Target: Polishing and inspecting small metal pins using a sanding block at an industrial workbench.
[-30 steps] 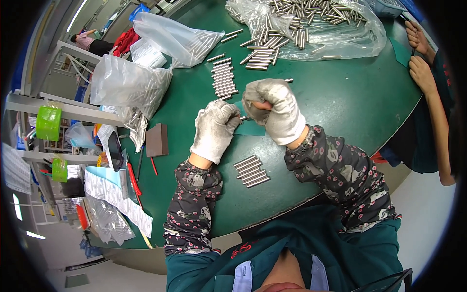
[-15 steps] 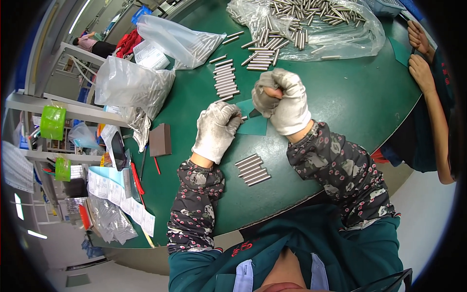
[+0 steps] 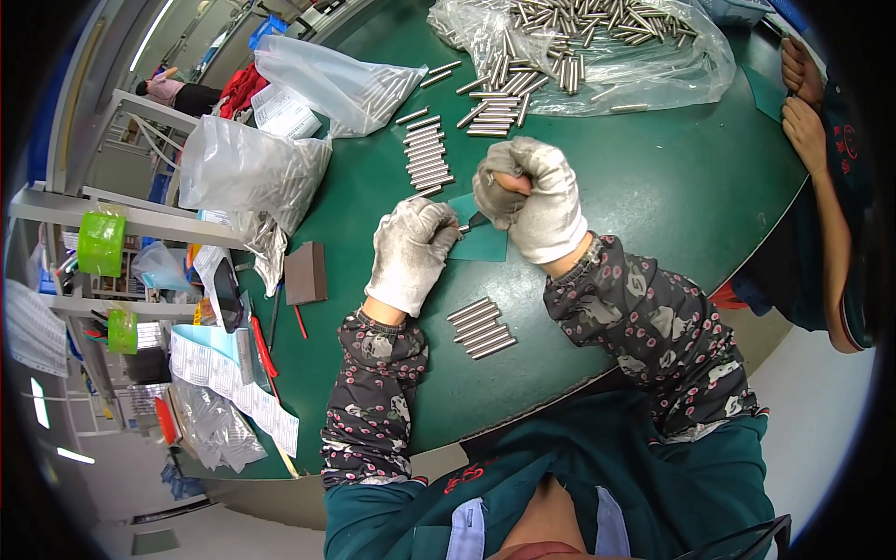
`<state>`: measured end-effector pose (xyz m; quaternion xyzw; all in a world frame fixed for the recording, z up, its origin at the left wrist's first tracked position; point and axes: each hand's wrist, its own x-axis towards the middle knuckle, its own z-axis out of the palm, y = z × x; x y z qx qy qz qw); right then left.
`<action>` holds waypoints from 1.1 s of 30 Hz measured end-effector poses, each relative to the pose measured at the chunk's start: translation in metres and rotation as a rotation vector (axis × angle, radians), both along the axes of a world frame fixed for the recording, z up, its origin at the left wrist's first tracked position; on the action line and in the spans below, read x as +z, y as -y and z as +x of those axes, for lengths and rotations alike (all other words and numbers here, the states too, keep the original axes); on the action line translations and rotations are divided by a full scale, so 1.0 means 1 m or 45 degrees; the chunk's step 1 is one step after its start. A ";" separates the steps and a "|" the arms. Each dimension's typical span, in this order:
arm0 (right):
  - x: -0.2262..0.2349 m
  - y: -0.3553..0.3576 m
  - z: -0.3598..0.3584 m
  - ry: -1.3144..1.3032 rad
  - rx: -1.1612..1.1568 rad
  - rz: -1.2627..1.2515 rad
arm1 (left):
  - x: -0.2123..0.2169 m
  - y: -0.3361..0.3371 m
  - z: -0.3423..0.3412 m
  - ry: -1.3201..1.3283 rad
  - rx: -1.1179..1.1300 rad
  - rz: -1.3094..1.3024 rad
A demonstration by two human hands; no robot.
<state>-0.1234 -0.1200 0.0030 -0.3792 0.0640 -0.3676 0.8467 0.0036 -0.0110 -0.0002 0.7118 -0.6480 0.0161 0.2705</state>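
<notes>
My left hand (image 3: 409, 254), in a white work glove, is closed around a short metal pin (image 3: 463, 229); only the pin's end pokes out toward the right. My right hand (image 3: 539, 207), in a greyish glove with a bare thumb showing, is closed on a dark pointed tool (image 3: 479, 219) whose kind I cannot make out. The tool's tip is at the pin's exposed end. Beneath both lies a thin green sheet (image 3: 483, 247). Beyond my left hand is a row of metal pins (image 3: 427, 157), and a smaller group of pins (image 3: 482, 329) lies nearer my body.
At the back, a large heap of pins (image 3: 602, 26) spills over clear plastic. Bags of pins (image 3: 252, 168), a brown block (image 3: 306, 273), red-handled pliers (image 3: 262, 347) and papers (image 3: 229, 378) occupy the left side. Another person's hands (image 3: 805, 121) are at the far right edge.
My right hand has shifted slightly left and toward me, bringing the tool's tip closer to the pin's end. My left hand keeps its hold on the pin. The whole view has shifted a little.
</notes>
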 end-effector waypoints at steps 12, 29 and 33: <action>-0.001 0.002 0.002 -0.091 -0.029 -0.082 | 0.003 0.003 0.000 -0.001 -0.022 0.031; -0.004 0.003 0.002 0.048 0.034 -0.073 | -0.010 -0.012 0.009 -1.112 -0.180 -0.312; -0.006 0.006 0.004 0.078 0.021 -0.096 | -0.011 -0.010 0.013 -1.044 -0.259 -0.383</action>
